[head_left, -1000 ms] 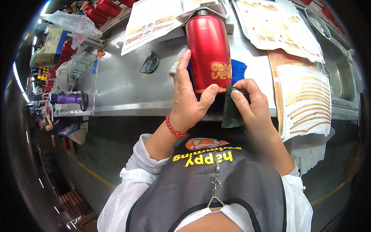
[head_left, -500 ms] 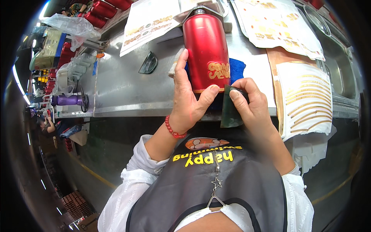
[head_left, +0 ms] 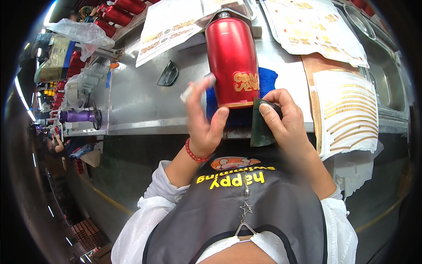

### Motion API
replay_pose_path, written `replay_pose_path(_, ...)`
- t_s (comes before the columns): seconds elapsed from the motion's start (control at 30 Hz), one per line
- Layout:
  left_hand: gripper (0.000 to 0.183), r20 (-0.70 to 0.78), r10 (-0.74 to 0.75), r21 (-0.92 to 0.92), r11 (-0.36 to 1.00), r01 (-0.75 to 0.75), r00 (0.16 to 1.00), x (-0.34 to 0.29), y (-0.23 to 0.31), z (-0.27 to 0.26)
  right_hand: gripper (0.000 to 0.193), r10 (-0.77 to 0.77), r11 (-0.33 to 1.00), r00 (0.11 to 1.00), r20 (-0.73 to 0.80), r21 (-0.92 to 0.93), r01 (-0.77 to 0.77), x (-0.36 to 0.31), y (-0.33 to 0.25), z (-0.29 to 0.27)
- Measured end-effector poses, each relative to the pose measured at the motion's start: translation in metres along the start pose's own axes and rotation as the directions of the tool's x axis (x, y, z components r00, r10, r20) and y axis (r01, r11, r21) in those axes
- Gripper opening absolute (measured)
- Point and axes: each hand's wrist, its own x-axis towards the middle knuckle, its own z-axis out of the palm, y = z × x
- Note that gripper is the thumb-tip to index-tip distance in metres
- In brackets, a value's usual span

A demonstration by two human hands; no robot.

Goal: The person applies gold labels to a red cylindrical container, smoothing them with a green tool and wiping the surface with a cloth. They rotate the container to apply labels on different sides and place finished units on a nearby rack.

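A shiny red metal bottle (head_left: 231,53) lies on a blue cloth (head_left: 268,78), its narrow neck pointing away from me and its base toward me. Raised gold lettering decorates its side close to the base, and a gold band edges the base. My left hand (head_left: 204,119) is just left of the bottle, thumb and fingers apart, nothing held; its fingers are smeared by motion. Between thumb and fingers, my right hand (head_left: 283,116) pinches a dark green, thin scraper (head_left: 262,127) at the bottle's lower right edge. Whether its edge touches the bottle I cannot tell.
A second dark scraper (head_left: 169,74) lies on the metal table (head_left: 136,97) to the left. Sheets of gold decals (head_left: 169,33) are at the back, with gold strips (head_left: 351,112) on a board at right. Beyond is a sink (head_left: 389,83). A purple bottle (head_left: 79,116) is far left.
My left hand has come off the bottle's left side and moved left and slightly down. The bottle has shifted slightly left. The right hand stays nearly still with the scraper.
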Motion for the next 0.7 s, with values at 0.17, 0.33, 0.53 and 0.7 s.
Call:
replay_pose_path(0.17,0.037,0.126,0.375,0.446,0.805,-0.39,0.918,-0.009,0.01,-0.006,0.015,0.069,0.988,0.998,-0.001,0.137,-0.068,0.0,0.007,0.0)
replay_pose_path(0.33,0.039,0.292,0.477,0.444,0.701,-0.559,0.829,0.011,0.007,-0.011,0.013,0.128,0.923,0.992,-0.017,0.369,-0.113,-0.005,0.012,-0.001)
replay_pose_path(0.53,0.04,0.324,0.494,0.311,0.75,-0.584,0.807,0.025,0.013,0.004,0.022,0.153,0.955,0.971,-0.186,0.28,-0.097,0.0,0.005,-0.022)
replay_pose_path(0.7,0.058,0.034,0.175,0.293,0.94,-0.178,0.984,0.004,0.014,-0.012,0.019,-0.13,0.991,0.99,-0.055,0.022,0.131,0.02,-0.028,0.009)
